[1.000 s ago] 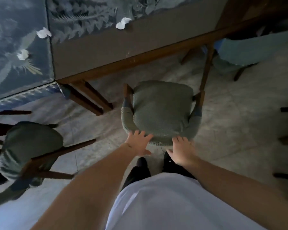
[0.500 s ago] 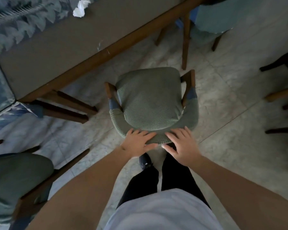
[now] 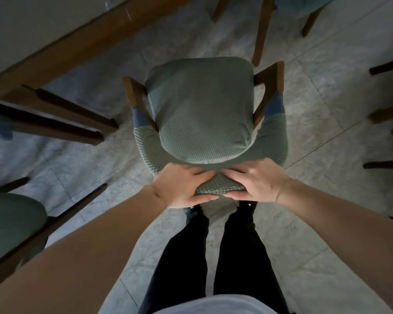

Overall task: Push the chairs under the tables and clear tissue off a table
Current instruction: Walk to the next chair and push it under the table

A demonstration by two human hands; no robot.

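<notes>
Black trouser legs (image 3: 213, 257) stand nearest. Just beyond, two hands, left hand (image 3: 182, 189) and right hand (image 3: 256, 182), now clamp one green chair (image 3: 200, 114), thumbs under its back. Beyond the chair, one worktop (image 3: 55, 41); tissue has left view.

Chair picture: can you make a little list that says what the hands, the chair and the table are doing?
left hand: grips the top of the chair back, thumb underneath
right hand: grips the same chair back, beside the left hand
green chair: upright on the tiled floor, seat facing the table, not under it yet
table: wooden edge at the upper left, apart from the chair
second chair: at the lower left, untouched
tissue: none in view
</notes>
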